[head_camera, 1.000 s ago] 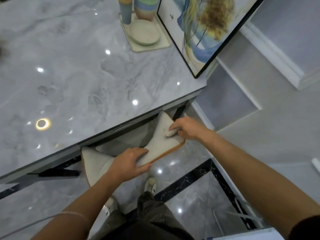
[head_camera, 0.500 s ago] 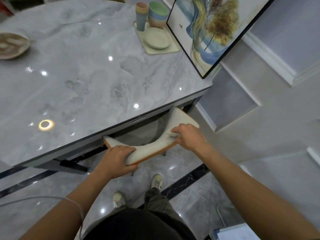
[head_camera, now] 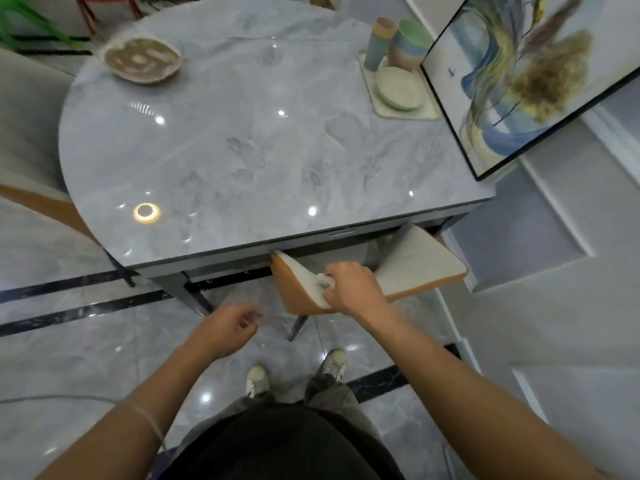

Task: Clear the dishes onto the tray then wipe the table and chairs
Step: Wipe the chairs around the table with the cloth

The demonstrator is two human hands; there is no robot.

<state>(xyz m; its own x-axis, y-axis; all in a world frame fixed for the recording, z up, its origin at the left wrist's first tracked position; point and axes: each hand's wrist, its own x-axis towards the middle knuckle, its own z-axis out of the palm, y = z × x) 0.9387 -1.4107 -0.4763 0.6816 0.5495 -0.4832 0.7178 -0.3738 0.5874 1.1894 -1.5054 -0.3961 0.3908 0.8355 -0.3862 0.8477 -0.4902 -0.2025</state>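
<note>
A cream chair with an orange back is tucked under the near edge of the grey marble table. My right hand grips a small white cloth and presses it against the chair's backrest. My left hand hangs free over the floor with loosely curled fingers and holds nothing. At the table's far right a beige tray carries a plate and two cups.
A large framed painting leans at the table's right end beside the tray. A brown patterned dish sits at the far left of the table. Another chair stands on the left. My feet are on the glossy floor below.
My left hand has let go of the chair back and dropped away to the left. My right hand stays on the backrest with the cloth. The camera has pulled back.
</note>
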